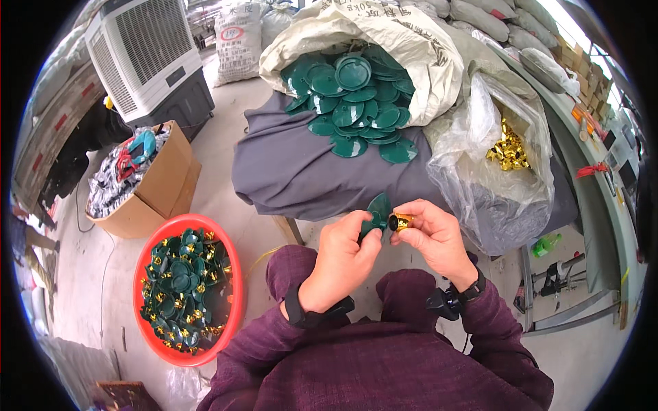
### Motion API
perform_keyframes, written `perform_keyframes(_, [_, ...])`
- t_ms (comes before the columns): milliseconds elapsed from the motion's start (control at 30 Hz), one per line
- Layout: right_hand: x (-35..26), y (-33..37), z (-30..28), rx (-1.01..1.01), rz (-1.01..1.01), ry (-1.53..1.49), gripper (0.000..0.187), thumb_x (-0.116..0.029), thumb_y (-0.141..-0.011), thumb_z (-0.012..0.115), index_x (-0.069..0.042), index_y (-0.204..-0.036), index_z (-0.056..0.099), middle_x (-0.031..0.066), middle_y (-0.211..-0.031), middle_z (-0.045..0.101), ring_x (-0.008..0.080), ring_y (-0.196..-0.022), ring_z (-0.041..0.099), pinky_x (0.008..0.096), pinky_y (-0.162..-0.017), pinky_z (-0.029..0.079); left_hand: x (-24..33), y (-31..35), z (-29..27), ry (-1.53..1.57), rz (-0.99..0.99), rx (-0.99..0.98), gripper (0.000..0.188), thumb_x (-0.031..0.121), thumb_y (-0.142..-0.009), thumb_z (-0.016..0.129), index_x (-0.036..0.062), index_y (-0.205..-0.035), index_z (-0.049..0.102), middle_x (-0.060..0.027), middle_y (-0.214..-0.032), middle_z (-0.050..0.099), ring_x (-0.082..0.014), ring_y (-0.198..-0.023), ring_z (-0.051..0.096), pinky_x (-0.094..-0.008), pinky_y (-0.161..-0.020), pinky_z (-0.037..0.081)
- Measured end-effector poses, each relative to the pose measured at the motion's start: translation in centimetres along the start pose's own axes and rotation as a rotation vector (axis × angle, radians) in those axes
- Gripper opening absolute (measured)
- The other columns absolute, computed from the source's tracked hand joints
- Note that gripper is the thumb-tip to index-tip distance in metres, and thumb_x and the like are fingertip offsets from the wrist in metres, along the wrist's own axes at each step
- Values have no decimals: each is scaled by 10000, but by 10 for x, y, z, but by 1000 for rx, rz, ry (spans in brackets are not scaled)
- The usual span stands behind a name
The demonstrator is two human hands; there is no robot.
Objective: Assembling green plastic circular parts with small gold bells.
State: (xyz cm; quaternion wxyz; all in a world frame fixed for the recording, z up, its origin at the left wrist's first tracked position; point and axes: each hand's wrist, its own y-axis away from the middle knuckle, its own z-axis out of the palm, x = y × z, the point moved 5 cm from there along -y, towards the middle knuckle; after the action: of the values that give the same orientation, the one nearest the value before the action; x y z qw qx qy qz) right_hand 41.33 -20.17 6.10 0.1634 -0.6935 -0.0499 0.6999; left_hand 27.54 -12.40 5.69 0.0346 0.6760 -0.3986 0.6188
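Two small parts held up between the knees (291,266) and the grey cloth-draped counter (295,171). Pinched between thumb and fingers of the left hand (343,253): one green plastic disc (378,207), tilted up nearly on edge. Pinched likewise in the fingers of the right hand (439,238): one gold cap (404,221), dark end turned toward the disc. Very close together, perhaps in contact; impossible to be sure from this angle. Apparently a matter of fitting one to the other, so best to steady the disc first, gripping near its centre rather than by the thin rim. Keep the cap square to the disc's middle, then press straight, without drifting off line. Hold the shiny gold lightly by its sides, to avoid creasing or scuffing. Probably wise to check seating with a gentle tug before letting go. For comparison, many green pieces with gold bits (181,274) in the red basin (238,274) to the left. Ahead on the counter: loose green discs (353,103) spilling from a woven sack (426,72), and, farther right, gold pieces (508,149) in a clear plastic bag (466,185).
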Motion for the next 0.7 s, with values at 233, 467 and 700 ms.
perform_keyframes(233, [-4,4,13,-5,-110,274,248,47,-849,551,47,-1097,541,69,-928,562,158,-812,623,278,-736,518,3,10,2,-47,26,48,74,1,-815,564,-26,-877,532,-52,-607,563,-87,-513,557,-249,-458,412])
perform_keyframes(467, [-3,-2,25,31,-245,659,226,42,-805,593,29,-1027,550,90,-852,579,164,-741,621,257,-624,502,15,17,4,-322,220,57,213,-23,-707,593,-23,-900,502,-159,-713,531,-304,-550,559,-387,-470,428])
perform_keyframes(700, [32,-4,30,50,326,42,112,-43,-873,532,35,-944,569,64,-775,610,103,-556,595,247,-489,498,5,24,-1,-589,360,-128,256,-21,-657,561,8,-906,509,-129,-725,499,-335,-554,539,-417,-464,421])
